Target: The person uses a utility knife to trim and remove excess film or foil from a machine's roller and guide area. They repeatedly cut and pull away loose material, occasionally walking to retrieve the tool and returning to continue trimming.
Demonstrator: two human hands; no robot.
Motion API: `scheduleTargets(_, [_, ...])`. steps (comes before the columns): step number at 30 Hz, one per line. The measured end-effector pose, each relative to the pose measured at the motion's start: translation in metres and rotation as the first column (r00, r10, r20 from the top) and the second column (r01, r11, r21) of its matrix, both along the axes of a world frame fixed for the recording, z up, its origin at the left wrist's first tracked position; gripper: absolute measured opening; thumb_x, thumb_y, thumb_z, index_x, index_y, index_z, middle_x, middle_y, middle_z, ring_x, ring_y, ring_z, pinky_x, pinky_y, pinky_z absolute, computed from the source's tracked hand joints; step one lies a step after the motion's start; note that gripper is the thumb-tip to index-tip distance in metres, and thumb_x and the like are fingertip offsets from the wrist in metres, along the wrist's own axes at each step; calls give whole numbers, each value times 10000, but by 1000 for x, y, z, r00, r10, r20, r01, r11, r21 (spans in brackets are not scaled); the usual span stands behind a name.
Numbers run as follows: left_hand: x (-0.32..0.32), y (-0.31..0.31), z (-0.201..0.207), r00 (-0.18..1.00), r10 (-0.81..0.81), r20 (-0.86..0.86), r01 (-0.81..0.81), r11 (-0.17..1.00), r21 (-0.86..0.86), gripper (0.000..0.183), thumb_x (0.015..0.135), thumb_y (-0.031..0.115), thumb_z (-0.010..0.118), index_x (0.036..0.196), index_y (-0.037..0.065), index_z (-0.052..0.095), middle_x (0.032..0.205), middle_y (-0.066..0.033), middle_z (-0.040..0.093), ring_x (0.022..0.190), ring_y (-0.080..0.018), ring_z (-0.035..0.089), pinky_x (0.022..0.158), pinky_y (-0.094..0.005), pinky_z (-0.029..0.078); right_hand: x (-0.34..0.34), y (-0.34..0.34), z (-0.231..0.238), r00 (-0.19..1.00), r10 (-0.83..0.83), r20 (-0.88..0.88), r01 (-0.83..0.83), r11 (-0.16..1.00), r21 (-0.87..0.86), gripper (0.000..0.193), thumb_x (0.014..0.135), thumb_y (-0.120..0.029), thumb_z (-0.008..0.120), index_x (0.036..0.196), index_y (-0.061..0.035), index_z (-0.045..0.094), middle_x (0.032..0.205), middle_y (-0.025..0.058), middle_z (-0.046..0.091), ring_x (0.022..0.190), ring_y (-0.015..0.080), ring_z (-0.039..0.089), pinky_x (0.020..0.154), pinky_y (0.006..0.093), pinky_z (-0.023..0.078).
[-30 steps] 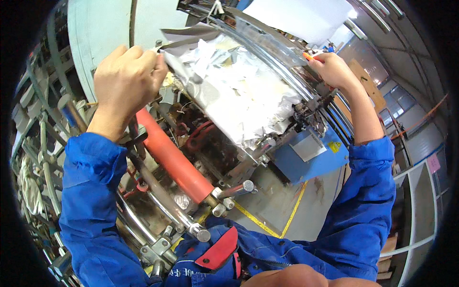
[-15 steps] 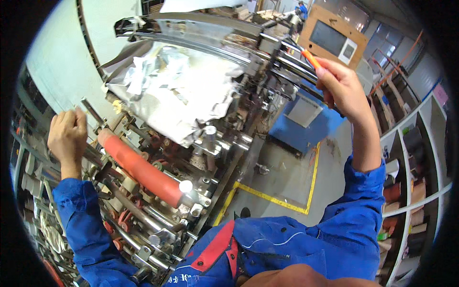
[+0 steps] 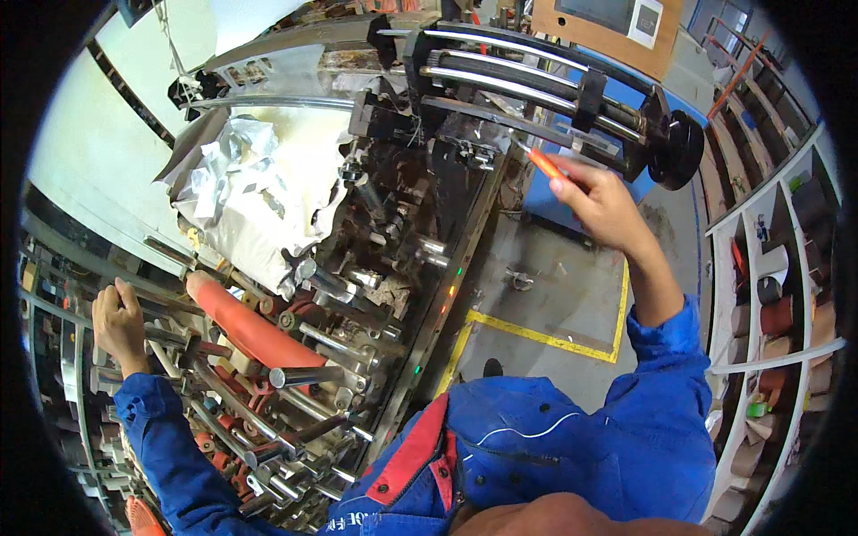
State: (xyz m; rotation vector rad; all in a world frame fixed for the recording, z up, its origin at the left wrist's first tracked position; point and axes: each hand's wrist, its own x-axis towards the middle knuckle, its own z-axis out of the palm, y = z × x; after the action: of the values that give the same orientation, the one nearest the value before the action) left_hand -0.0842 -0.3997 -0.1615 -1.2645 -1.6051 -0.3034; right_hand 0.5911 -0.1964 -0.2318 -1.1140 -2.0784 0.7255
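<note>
My right hand is closed round the handle of a slim orange tool with a thin metal shaft, pointing up and left. It is held over the near side of a dark crossbar assembly with steel rods. My left hand is raised at the machine's left side, fingers loosely bent and slightly apart, with no object visible in it. Nearby, a red-orange roller lies slantwise among metal shafts. Beyond the roller, a crumpled whitish sheet covers part of the machine, with silvery scraps on it.
A black round handwheel sits at the crossbar's right end. White shelves with rolls stand at the right. Yellow tape marks the grey floor between machine and shelves. A pale panel rises at the left.
My view has shifted, bringing the crossbar and handwheel into sight. My right hand with the orange tool sits lower and further left in view. My left hand appears lower, its fingers less tightly curled.
</note>
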Motion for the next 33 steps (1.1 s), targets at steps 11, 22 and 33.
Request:
scheduleTargets(11, [-14, -1, -3, 996, 76, -41, -76, 997, -19, 374, 1021, 251, 629, 699, 73, 563, 731, -91, 611, 725, -315, 617, 635, -463, 480, 14, 55, -60, 975, -202, 94, 163, 933, 320, 461, 985, -336, 673, 1392, -121, 656, 1214, 193, 715, 1132, 381, 680, 985, 393, 519])
scheduleTargets(22, [-24, -3, -4, 996, 85, 4, -85, 996, -39, 401, 1036, 308, 598, 711, 74, 570, 726, -93, 608, 721, -345, 603, 645, -502, 460, 41, 32, -124, 983, -179, -38, 182, 977, 111, 455, 1031, -322, 650, 1447, -140, 623, 1005, 67, 677, 830, 200, 629, 740, 322, 511])
scheduleTargets(33, [-6, -2, -1, 987, 159, 27, -158, 986, -53, 399, 1047, 303, 576, 742, 46, 571, 763, -132, 617, 783, -372, 617, 696, -514, 474, 32, 139, -76, 719, -181, -672, -321, 771, -550, 272, 1091, -345, 565, 1040, -85, 626, 756, 79, 691, 524, 116, 624, 432, 258, 486])
